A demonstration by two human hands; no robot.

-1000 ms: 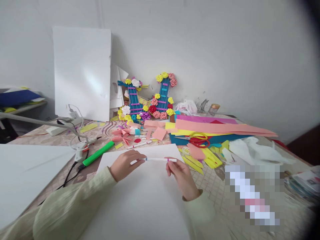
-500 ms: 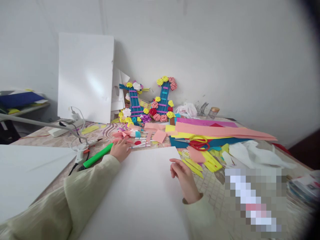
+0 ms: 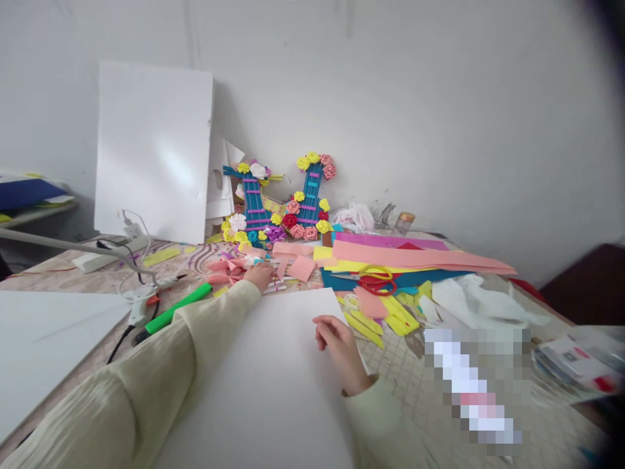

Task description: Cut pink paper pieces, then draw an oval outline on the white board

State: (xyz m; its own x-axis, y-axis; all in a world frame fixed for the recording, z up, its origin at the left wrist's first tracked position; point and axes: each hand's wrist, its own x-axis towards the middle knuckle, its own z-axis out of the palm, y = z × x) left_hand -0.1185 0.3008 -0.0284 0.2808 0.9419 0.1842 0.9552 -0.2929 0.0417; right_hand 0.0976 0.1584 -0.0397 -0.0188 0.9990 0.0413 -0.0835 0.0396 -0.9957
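Observation:
My left hand reaches past the far edge of a large white board, over a cluster of small paper pieces and thin white sticks. Its fingers point forward, and their tips are hard to make out among the scraps. Crumpled pink paper lies just left of it. Above the board's right side hovers my right hand, loosely curled, a gap between thumb and forefinger and nothing seen in it. A green stick-like piece lies by my left sleeve.
Two blue letter-like shapes with paper flowers lean on the wall. Scissors with red and yellow handles rest on coloured paper strips. Yellow strips, white tissue and a power strip with cables lie around.
My left hand has moved right and slightly forward, from the crumpled pink paper to the small pieces and sticks. My right hand keeps nearly the same pose. The view has turned slightly right.

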